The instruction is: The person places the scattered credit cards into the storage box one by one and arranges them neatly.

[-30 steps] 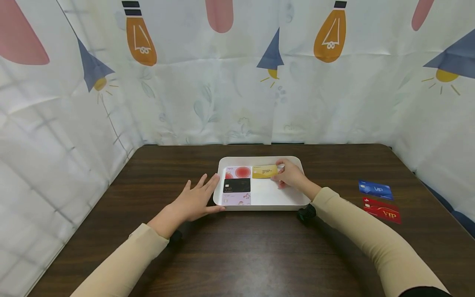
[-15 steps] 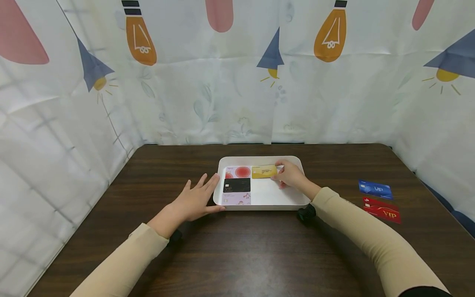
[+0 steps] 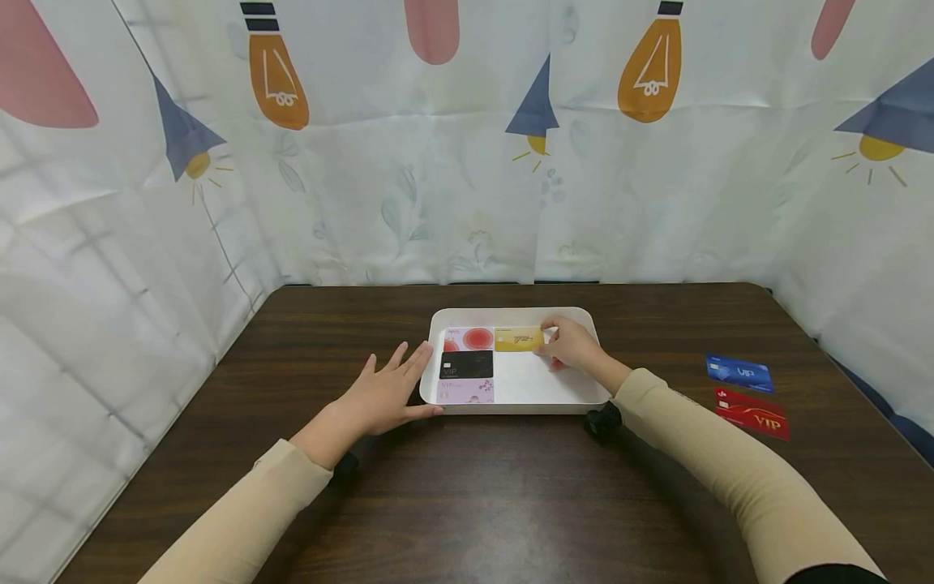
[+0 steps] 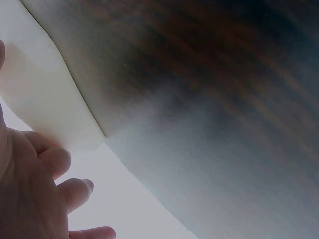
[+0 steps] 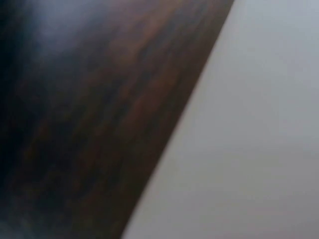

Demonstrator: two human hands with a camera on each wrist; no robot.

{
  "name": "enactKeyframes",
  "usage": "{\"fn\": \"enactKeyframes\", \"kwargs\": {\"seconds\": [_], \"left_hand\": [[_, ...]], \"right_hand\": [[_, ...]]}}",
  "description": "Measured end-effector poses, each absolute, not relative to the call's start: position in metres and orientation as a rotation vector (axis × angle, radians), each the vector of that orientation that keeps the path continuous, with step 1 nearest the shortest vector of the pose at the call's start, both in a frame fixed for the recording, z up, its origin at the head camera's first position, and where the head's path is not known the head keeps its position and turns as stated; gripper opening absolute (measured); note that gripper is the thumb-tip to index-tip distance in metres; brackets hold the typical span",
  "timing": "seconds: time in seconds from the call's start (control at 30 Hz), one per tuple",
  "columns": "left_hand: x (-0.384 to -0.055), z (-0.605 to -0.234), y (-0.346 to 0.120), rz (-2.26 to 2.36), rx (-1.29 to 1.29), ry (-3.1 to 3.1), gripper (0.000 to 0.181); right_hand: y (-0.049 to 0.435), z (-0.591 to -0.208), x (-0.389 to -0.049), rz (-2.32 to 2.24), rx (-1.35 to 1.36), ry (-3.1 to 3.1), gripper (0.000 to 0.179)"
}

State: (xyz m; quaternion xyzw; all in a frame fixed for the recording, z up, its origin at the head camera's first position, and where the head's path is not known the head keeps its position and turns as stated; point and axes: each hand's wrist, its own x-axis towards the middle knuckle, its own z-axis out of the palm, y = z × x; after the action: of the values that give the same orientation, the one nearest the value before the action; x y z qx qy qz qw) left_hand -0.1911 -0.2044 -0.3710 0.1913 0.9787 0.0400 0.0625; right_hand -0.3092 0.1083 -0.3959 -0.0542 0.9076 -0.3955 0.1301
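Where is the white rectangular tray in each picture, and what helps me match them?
Head: white rectangular tray, just right of and below centre.
Left wrist: tray at upper left, beside the left hand.
Right wrist: tray, apparently the pale surface filling much of the right side.
Shared landmark: the dark brown wood-grain table, seen in all three.

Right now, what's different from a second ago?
The gold card has slid slightly left and turned straighter in the tray, held throughout by the right grip. The left grip, tray, black card, blue card and red card stayed put.
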Motion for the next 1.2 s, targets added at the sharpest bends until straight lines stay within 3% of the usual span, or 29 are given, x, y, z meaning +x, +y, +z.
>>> {"fn": "enactKeyframes", "kwargs": {"seconds": [0.5,0.87,1.2], "left_hand": [[-0.191,-0.371,-0.204,0.123,0.574,2.958,0.100],[-0.191,-0.373,-0.205,0.132,0.570,2.955,0.102],[-0.190,-0.372,-0.205,0.146,0.569,2.957,0.102]], "right_hand": [[0.112,-0.387,-0.308,-1.223,-0.162,2.555,0.058],[0.126,-0.373,-0.297,-1.319,-0.335,2.627,0.038],[0.141,-0.361,-0.283,-1.304,-0.531,2.771,0.031]]}}
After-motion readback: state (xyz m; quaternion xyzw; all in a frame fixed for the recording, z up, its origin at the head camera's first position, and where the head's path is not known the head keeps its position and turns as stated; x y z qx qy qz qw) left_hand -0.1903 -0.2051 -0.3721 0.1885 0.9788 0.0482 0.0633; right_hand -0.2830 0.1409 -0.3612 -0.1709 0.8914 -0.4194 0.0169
